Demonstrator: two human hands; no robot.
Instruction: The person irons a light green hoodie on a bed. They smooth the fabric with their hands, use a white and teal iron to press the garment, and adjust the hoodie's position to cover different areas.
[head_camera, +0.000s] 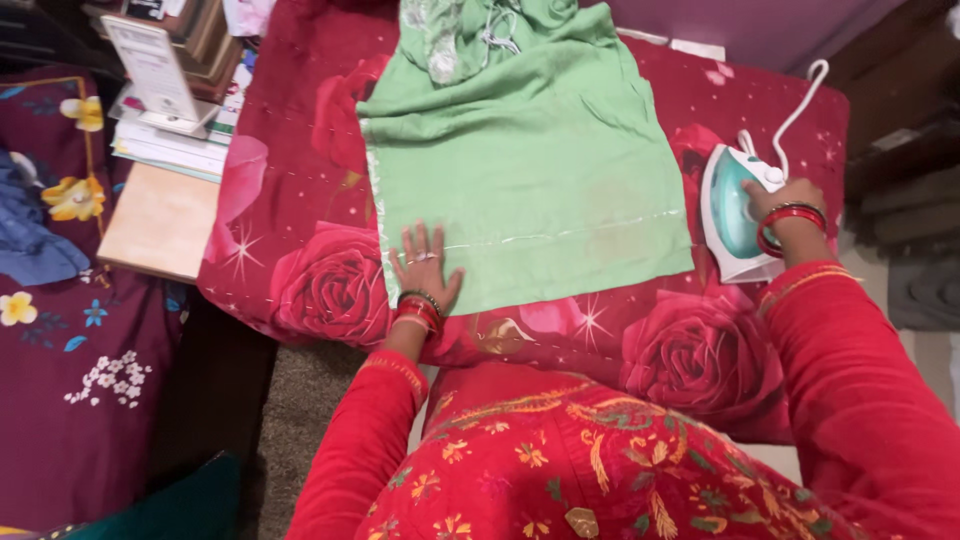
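Red embroidered sleeves lead out to both hands at work over a green garment (530, 170).

Left hand (425, 268) lies flat, fingers spread wide, pressing the garment's near left corner onto the rose-print red cloth (320, 270), gripping nothing. Right hand (785, 205) is closed around the handle of the teal-and-white iron (730, 215), which sits on the cloth just beside the garment's right edge, its white cord (800, 105) looping away behind.

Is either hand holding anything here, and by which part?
The right hand grips the iron by its handle on top. The left hand holds nothing; it lies flat on the green cloth near its lower left corner.
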